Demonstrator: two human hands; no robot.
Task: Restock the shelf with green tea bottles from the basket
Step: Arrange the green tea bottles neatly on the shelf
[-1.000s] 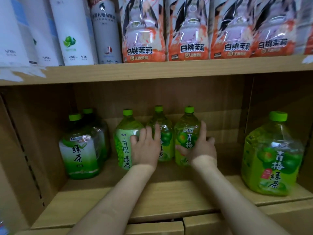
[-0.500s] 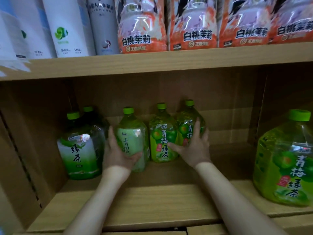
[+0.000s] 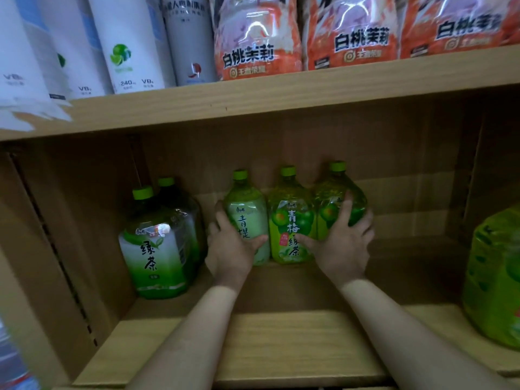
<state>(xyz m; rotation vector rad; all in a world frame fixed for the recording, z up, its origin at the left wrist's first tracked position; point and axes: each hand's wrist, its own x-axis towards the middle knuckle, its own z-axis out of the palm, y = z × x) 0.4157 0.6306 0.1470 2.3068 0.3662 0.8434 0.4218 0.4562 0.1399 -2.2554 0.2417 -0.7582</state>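
Since a moment ago both hands have wrapped bottles: the left hand (image 3: 230, 249) now clasps the pale-label bottle (image 3: 247, 218), the right hand (image 3: 342, 243) cups the rightmost bottle (image 3: 342, 198), fingers curled, likely squaring the row on the shelf (image 3: 281, 347).

Dim, shadowed recess under the wooden upper shelf board (image 3: 281, 94). Glare on glossy orange pouches (image 3: 257, 38). Edges bowed; left margin motion-blurred.
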